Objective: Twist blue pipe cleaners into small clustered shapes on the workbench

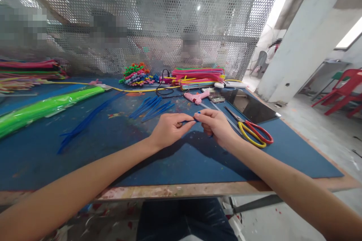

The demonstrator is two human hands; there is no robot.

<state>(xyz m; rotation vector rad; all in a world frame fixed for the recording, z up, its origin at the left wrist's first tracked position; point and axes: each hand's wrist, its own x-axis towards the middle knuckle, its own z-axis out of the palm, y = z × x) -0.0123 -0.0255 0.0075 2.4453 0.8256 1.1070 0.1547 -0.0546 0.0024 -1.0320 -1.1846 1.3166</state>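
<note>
My left hand (172, 128) and my right hand (213, 124) meet above the middle of the blue-topped table (175, 169). Both pinch a short blue pipe cleaner (188, 121), mostly hidden by the fingers; bits of blue show at the right fingertips and below the right hand. Behind the left hand lie several bent blue pipe cleaners (152, 107). Long straight blue ones (85, 124) rest farther left. Scissors (253, 131) with one yellow and one red handle are just right of my right hand. A pink glue gun (197, 98) lies beyond the hands.
Bundled pipe cleaners (198, 75) and a colourful twisted pile (137, 74) line the back by a perforated metal screen (158, 19). A green packet (51, 107) lies left. A dark glass panel (251, 105) and a phone (216, 96) are right. Red chairs (343, 88) stand beyond.
</note>
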